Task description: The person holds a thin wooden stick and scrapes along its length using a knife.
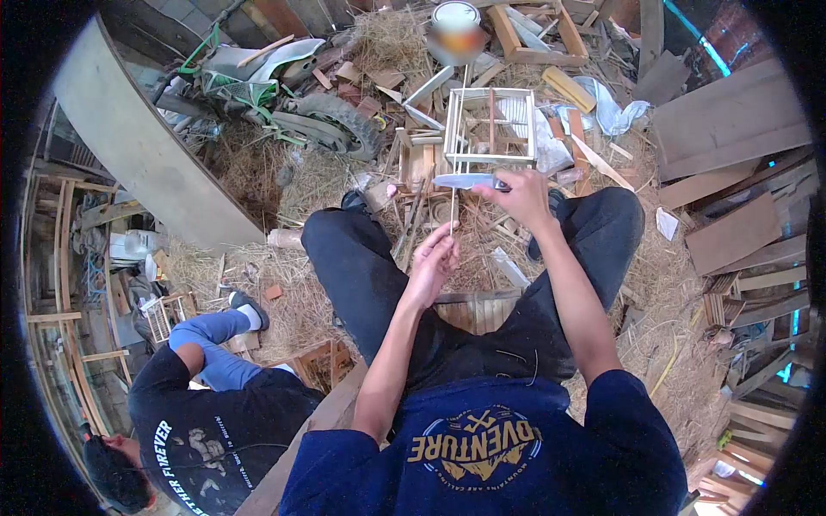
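My left hand [433, 265] is closed round the lower end of a thin bamboo stick [454, 209], which points away from me between my knees. In my right hand [525, 199] is a knife [465, 181], its handle wrapped by my fingers. The broad blade points left and lies across the stick, a short way beyond my left fingertips. Just past the blade stands a small frame of pale wooden strips [531, 129], and the far part of the stick overlaps it in this view.
Another person [224, 413] sits at my left. A motorcycle [275, 95] lies among straw at the far left, beside a large curved board [146, 129]. Wood scraps, a white bucket [454, 19] and a wooden box frame [551, 58] are ahead. Boards [731, 120] lean at the right.
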### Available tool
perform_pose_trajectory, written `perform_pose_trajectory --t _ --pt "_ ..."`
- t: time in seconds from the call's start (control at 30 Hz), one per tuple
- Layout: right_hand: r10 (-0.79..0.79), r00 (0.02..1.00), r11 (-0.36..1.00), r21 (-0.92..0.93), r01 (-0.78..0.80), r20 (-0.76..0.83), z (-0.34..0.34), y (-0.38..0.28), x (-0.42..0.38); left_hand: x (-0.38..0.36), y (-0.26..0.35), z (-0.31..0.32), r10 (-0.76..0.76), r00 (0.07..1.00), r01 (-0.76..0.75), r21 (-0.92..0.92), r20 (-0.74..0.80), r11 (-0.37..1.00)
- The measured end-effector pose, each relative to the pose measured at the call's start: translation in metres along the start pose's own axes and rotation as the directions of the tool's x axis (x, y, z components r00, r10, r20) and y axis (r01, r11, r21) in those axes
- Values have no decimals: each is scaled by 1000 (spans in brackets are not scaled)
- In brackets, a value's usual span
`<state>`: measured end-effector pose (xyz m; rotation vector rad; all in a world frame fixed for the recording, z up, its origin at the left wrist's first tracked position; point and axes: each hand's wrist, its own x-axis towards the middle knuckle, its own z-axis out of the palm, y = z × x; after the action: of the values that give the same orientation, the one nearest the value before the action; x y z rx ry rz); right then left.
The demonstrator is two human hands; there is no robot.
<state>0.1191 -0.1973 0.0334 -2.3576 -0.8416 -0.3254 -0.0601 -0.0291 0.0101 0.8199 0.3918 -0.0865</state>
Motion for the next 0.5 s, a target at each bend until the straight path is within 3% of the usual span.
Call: perform_pose_trajectory --t 0.27,0.37,0.5 --pt "-94 996 991 92 94 -10 5 -11 -2 9 -4 3 96 995 -92 109 -30 990" --pt "-134 987 990 62 129 85 15 -11 -8 16 -11 -5 119 992 -115 98 -36 989" --pt "-204 966 970 166 178 158 25 -16 -13 15 -11 -4 158 986 -154 89 -43 984"
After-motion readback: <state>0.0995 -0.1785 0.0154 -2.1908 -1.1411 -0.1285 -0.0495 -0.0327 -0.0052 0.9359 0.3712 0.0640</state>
